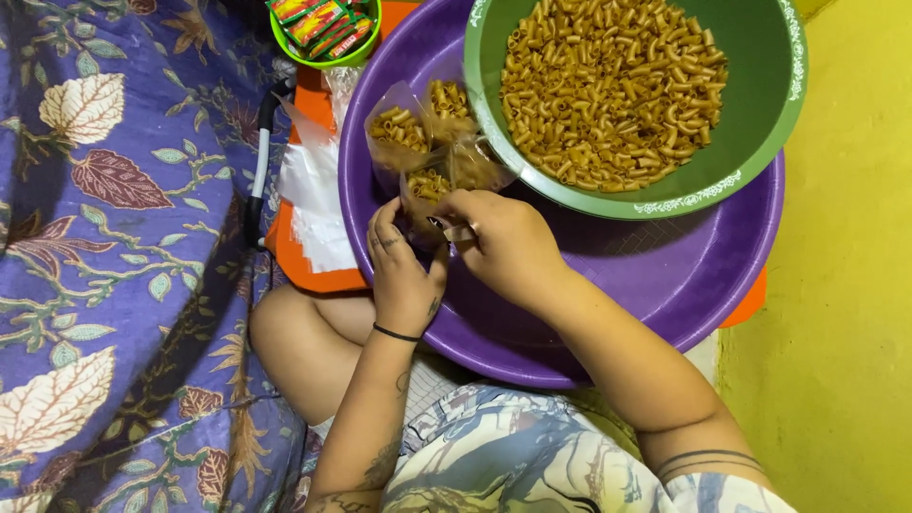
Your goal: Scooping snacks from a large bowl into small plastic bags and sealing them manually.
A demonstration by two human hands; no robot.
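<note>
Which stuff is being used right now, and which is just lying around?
In use:
left hand and right hand, both pinching one small clear bag of macaroni
filled bags beside it
green bowl of macaroni
purple basin

Lying about:
small green tub of sachets
empty clear bags
orange tray
leaf-patterned cloth

Head view, straight down

I see one view only, from my head camera, looking steeply down and close over the lap at the purple basin (665, 275) and both forearms.
</note>
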